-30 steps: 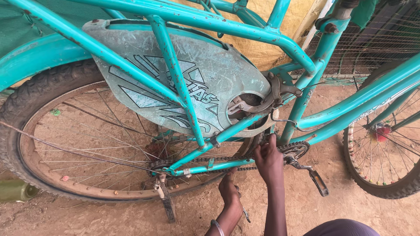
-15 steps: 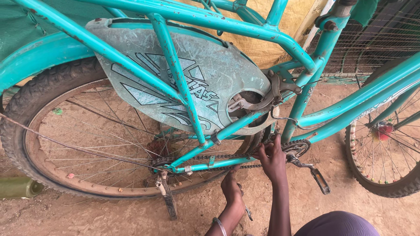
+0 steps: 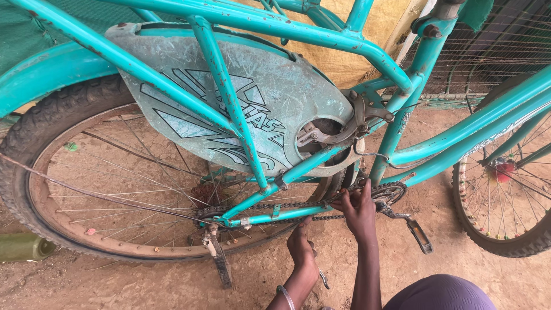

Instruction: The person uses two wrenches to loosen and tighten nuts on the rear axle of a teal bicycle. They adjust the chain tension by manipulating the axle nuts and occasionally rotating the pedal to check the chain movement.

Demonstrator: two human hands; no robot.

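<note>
Right hand fingers curled on chain near chainring, steadying it; left hand closed round small metal tool, braced low on dirt ground

Both forearms reach up from the bottom edge toward the chain. The right hand curls its grip just above it; the left hand hangs below, fingers bent.

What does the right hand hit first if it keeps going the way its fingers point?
The right hand points up toward the bike's middle. Its fingertips look already at the chain beside the front sprocket; just beyond stands the teal frame tube. Depth is unclear, so actual contact is uncertain.
</note>
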